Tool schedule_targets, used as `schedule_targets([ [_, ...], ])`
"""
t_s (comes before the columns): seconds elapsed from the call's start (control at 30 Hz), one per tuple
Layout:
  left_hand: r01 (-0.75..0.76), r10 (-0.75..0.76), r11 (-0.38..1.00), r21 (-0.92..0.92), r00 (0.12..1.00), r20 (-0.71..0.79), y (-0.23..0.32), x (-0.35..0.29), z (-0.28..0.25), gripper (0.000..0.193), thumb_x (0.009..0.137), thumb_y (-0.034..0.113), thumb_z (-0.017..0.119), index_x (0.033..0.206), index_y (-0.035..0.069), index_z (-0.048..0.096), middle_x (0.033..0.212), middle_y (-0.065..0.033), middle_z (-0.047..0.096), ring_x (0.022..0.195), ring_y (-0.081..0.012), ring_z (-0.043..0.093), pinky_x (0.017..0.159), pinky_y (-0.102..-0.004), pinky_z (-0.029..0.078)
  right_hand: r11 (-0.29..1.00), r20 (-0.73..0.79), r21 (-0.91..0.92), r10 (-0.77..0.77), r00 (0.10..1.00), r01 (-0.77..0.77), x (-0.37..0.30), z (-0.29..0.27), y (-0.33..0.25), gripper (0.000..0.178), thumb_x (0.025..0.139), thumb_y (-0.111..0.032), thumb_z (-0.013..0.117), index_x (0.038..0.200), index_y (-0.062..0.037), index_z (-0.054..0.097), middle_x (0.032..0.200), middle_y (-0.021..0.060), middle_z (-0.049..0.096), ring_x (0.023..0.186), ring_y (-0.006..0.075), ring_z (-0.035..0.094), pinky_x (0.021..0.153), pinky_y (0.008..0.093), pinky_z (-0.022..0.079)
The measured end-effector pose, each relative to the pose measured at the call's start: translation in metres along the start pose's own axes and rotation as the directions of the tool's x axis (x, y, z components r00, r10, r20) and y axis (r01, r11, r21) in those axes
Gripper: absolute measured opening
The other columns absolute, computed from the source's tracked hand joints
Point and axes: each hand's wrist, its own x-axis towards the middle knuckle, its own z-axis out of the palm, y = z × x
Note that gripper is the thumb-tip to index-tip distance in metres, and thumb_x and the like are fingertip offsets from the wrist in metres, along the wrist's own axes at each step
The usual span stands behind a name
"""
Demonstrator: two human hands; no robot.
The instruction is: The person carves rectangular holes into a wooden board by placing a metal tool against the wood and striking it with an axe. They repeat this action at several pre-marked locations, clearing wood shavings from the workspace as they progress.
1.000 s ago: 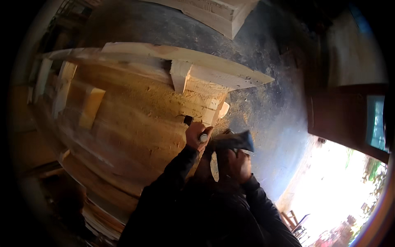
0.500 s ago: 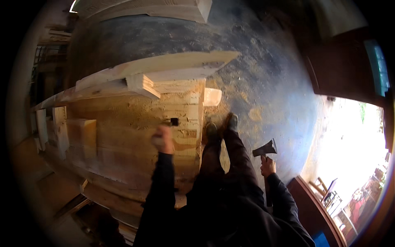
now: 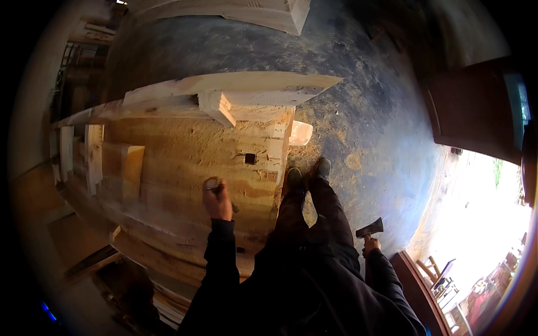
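Note:
My left hand (image 3: pixel 217 203) is closed around the upright handle of what looks like a chisel (image 3: pixel 212 183). Its round end shows above the fist, while the hand hides the blade. Below it lies a broad timber slab (image 3: pixel 185 162) with a dark square hole (image 3: pixel 250 159) cut through, ahead and to the right of that hand. Out at my right side, my right hand (image 3: pixel 371 246) grips a hatchet (image 3: pixel 370 227) by its handle, just under the dark head. The hatchet is over the floor, apart from the slab.
A pale wood block (image 3: pixel 217 107) rests at the slab's far side, beside a long board (image 3: pixel 235 83). Upright wood pieces (image 3: pixel 94 159) stand at left. A pale translucent container (image 3: pixel 301 133) sits by the slab's end. Wood chips lie on the dark floor (image 3: pixel 364 117). A bright doorway is at right.
My left hand has drawn back from the square hole, and the handle's round end now shows. My right hand has lowered the hatchet closer to me. The whole view has shifted slightly.

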Motion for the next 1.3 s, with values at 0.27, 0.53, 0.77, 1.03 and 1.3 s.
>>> schedule_targets([
  [0.27,-0.46,0.396,0.87,0.18,0.867,0.302,0.04,-0.059,0.019,0.024,0.086,0.025,0.083,0.094,0.008,0.068,0.086,-0.0107,0.065,0.068,-0.0306,0.065,0.059,-0.0376,0.053,0.326,0.223,-0.785,-0.644,0.732,0.526,0.022,-0.005,-0.047,0.043,0.073,-0.011,0.078,0.111,-0.0165,0.061,0.088,0.0111,0.069,0.079,0.0354,0.071,0.069,0.0487,0.057],
  [0.53,-0.041,0.046,0.999,-0.022,0.94,0.339,0.072,-0.107,0.03,0.029,0.085,0.028,0.085,0.096,0.006,0.07,0.074,-0.0138,0.069,0.064,-0.028,0.069,0.062,-0.0382,0.053,0.666,0.153,-0.558,-0.504,0.85,0.495,0.008,-0.023,-0.124,0.043,0.07,-0.01,0.079,0.108,-0.0153,0.058,0.091,0.0127,0.068,0.083,0.0356,0.071,0.07,0.0498,0.056],
  [0.77,-0.201,0.167,0.957,0.21,0.971,0.169,0.025,-0.183,-0.032,0.029,0.083,0.033,0.084,0.091,0.007,0.076,0.077,-0.0174,0.071,0.072,-0.0337,0.073,0.065,-0.0425,0.056,0.666,0.276,-0.334,-0.608,0.744,0.668,0.082,-0.027,-0.148,0.062,0.091,-0.061,0.054,0.08,-0.0006,0.061,0.064,0.0162,0.064,0.053,0.0325,0.067,0.051,0.0468,0.054],
  [1.03,0.269,-0.232,0.905,0.33,0.961,-0.148,-0.009,-0.314,-0.024,0.039,0.083,0.041,0.083,0.075,0.005,0.067,0.065,-0.0156,0.065,0.061,-0.0301,0.067,0.058,-0.0405,0.052,0.229,0.445,-0.758,-0.504,0.74,0.611,0.138,-0.083,-0.155,0.071,0.093,-0.064,0.052,0.101,0.0043,0.069,0.083,0.0196,0.074,0.069,0.0309,0.074,0.065,0.0458,0.059],
  [1.3,0.449,-0.401,0.886,0.118,0.868,-0.292,0.023,-0.349,0.016,0.045,0.085,0.042,0.082,0.069,0.004,0.064,0.059,-0.0138,0.059,0.052,-0.0201,0.055,0.055,-0.0382,0.046,0.104,0.447,-0.796,-0.563,0.695,0.597,0.139,-0.128,-0.207,0.069,0.092,-0.063,0.053,0.099,0.0035,0.07,0.085,0.0199,0.074,0.074,0.0321,0.073,0.069,0.0469,0.058],
])
